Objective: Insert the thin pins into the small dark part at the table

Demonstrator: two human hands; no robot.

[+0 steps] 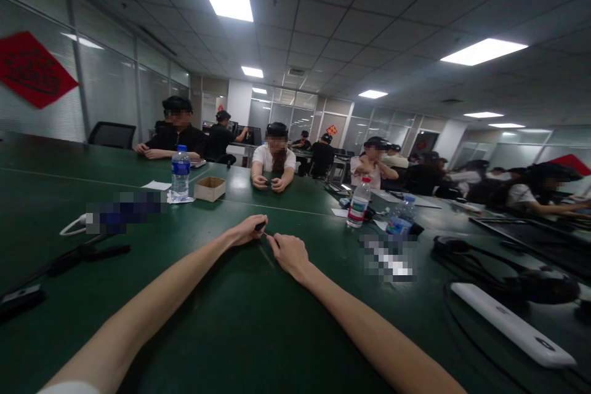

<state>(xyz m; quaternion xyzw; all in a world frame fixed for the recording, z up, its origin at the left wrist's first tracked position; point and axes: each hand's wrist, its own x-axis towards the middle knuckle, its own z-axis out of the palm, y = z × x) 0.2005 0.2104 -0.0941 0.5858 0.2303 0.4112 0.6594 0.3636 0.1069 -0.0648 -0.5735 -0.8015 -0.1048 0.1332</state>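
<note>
Both my arms stretch out over a dark green table [240, 320]. My left hand [244, 231] is closed around a small dark object [261, 226] that sticks out at its fingertips. My right hand [289, 252] is pinched shut just beside it, fingertips meeting something thin and small that I cannot make out. The two hands almost touch at the centre of the view, resting on the tabletop.
A water bottle [180, 173] and a small cardboard box [210, 188] stand at the back left. Two more bottles [359, 202] stand at the right. A white power strip [508, 323] and black cables lie right. Several people sit across the table.
</note>
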